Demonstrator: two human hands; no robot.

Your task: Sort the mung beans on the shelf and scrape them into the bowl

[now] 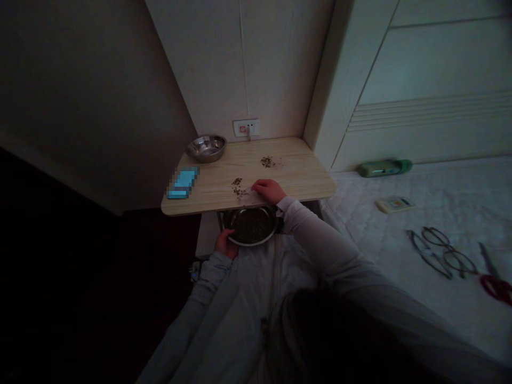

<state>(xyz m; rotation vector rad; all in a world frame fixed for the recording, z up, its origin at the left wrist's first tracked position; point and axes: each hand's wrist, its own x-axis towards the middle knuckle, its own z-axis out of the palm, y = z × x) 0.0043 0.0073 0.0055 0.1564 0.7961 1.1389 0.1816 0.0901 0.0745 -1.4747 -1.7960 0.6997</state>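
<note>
My left hand (226, 245) grips the left rim of a steel bowl (272, 234) just below the table's front edge. Small dark grains or seeds lie in it. On the wooden table (212, 181), my right hand (271, 190) is closed, fingers down, on a thin pale sheet (253, 197), whose exact kind I cannot make out. Just left of that sheet are scattered dark seeds (237, 184). A second small heap of seeds (266, 161) lies farther back, with some paler bits beside it.
An empty-looking steel bowl (206, 148) and a blurred-out phone (183, 183) stand at the table's left. A plug sits in the wall socket (246, 128). On the white bed are a green bottle (384, 168), a pale remote (396, 205), glasses (448, 250) and red-handled scissors (496, 288).
</note>
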